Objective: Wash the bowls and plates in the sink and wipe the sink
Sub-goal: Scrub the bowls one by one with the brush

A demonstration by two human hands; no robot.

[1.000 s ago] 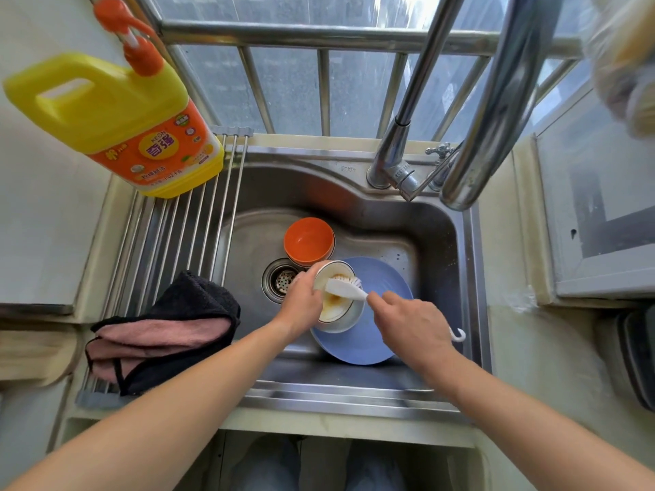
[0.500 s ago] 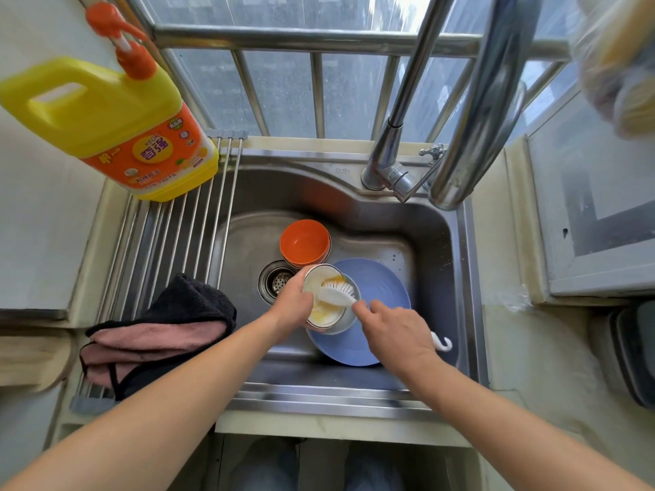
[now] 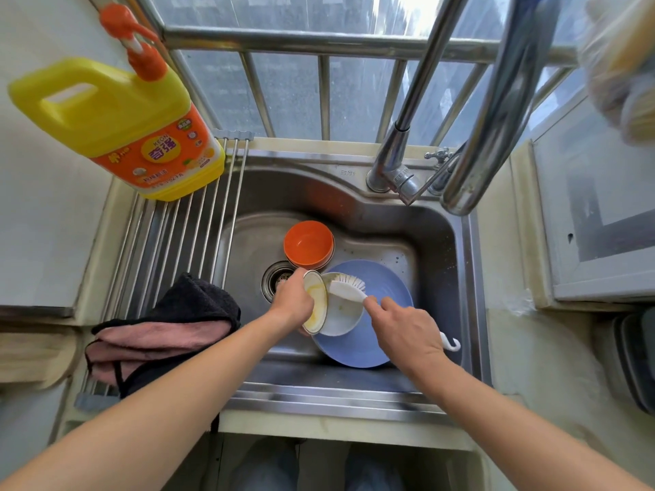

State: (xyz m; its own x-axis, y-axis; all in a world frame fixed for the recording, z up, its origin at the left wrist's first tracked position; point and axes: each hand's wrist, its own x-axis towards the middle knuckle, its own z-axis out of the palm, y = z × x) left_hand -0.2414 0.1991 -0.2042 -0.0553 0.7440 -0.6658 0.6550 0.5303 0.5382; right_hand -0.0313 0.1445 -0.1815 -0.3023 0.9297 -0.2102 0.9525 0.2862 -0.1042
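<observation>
In the steel sink (image 3: 375, 221), my left hand (image 3: 292, 301) grips a small white bowl (image 3: 315, 301) with yellow residue, tilted up on its side. A second white bowl (image 3: 342, 318) lies under it on a blue plate (image 3: 386, 288). My right hand (image 3: 404, 329) holds a white dish brush (image 3: 349, 286) by its handle; the bristles sit at the bowls' far rim. Orange bowls (image 3: 308, 244) are stacked beside the drain (image 3: 278, 279).
A yellow and orange detergent jug (image 3: 117, 125) stands on the roll-up drying rack (image 3: 177, 239) at the left, with a black and pink cloth (image 3: 166, 326) nearer me. The faucet (image 3: 400, 164) rises at the back right. Window bars lie behind the sink.
My left hand has tipped the top white bowl up onto its edge, showing a second bowl beneath. The brush has moved a little to the right across the bowls.
</observation>
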